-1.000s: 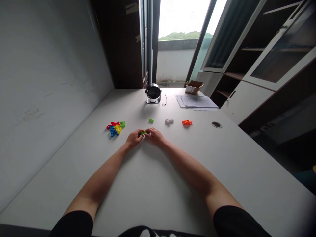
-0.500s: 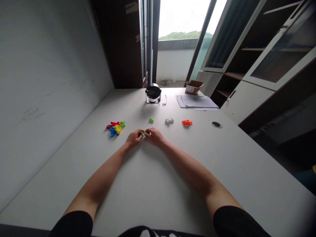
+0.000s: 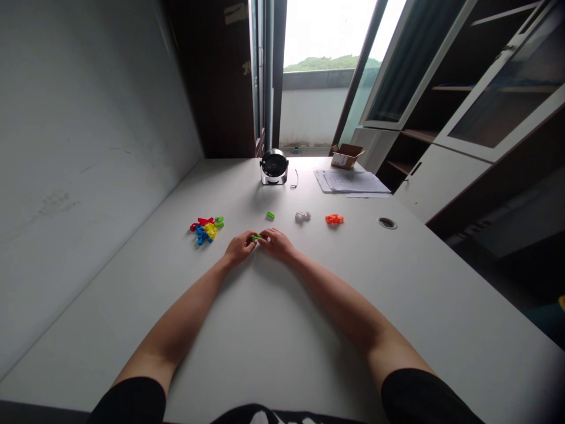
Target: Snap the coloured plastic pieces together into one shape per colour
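Left hand (image 3: 239, 247) and right hand (image 3: 276, 244), fingers nearly closed, pinch a green piece (image 3: 256, 238) between them, dial centre. Already apart: a green block (image 3: 271, 215) at one o'clock, white cluster (image 3: 302, 217) at two, orange cluster (image 3: 334, 219) nearing three; the mixed-colour heap (image 3: 207, 229), nine o'clock, appears unsorted.

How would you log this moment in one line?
left hand: holding green plastic | right hand: holding it too | beyond hands: loose green piece, white pieces, orange pieces | leftward: multicoloured plastic pile
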### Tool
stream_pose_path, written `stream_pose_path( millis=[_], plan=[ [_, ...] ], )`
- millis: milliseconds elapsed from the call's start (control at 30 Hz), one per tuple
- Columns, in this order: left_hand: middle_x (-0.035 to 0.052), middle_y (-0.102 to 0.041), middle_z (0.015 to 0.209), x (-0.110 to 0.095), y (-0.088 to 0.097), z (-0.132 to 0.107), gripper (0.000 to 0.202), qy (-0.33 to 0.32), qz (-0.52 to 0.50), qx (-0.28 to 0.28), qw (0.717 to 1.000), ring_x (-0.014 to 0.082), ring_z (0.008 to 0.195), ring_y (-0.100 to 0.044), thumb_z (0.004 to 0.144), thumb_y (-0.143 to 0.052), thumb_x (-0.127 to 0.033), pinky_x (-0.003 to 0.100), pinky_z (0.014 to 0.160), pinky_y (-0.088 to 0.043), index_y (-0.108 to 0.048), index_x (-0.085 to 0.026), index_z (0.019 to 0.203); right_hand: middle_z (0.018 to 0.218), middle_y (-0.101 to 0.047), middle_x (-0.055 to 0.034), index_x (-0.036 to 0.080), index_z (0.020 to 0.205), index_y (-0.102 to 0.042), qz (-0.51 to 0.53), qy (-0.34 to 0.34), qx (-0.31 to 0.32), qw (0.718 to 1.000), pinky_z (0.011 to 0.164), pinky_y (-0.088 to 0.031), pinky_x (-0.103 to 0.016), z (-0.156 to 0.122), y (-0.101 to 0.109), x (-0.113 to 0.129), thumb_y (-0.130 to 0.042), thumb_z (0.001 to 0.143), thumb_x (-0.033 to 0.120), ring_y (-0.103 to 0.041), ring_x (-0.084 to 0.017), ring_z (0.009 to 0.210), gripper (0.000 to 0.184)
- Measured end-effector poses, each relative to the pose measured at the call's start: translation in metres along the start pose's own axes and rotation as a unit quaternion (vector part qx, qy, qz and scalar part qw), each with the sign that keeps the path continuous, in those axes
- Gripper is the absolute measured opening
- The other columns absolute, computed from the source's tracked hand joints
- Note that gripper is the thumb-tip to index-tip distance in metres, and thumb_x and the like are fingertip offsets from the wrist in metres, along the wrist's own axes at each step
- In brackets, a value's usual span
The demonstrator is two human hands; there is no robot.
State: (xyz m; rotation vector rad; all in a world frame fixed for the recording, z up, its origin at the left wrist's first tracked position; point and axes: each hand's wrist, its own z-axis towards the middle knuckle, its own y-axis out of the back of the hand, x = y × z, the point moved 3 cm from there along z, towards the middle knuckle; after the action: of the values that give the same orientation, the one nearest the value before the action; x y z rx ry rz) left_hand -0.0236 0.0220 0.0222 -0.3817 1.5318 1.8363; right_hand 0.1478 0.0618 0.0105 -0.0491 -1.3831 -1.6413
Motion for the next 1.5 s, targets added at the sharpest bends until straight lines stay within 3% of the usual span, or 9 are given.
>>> stream_pose_path(
  millis=[1500],
  plan=[
    [0.0033, -0.072, 0.094, -0.0003, 0.0007, 0.0002, 0.029, 0.011, -0.003, 0.004, 1.000, 0.0165, 0.075, -0.062, 0.087, -0.058, -0.029, 0.027, 0.072, -0.047, -0.067, -0.023, 0.113, 0.087, -0.064, -0.0024, 0.021, 0.095, -0.068, -0.001, -0.002, -0.001, 1.000, 0.078, -0.041, -0.027, -0.0006, 0.0033, 0.0059, -0.062, 0.094, 0.032, -0.055, -0.016, 0.086, 0.012]
  ],
)
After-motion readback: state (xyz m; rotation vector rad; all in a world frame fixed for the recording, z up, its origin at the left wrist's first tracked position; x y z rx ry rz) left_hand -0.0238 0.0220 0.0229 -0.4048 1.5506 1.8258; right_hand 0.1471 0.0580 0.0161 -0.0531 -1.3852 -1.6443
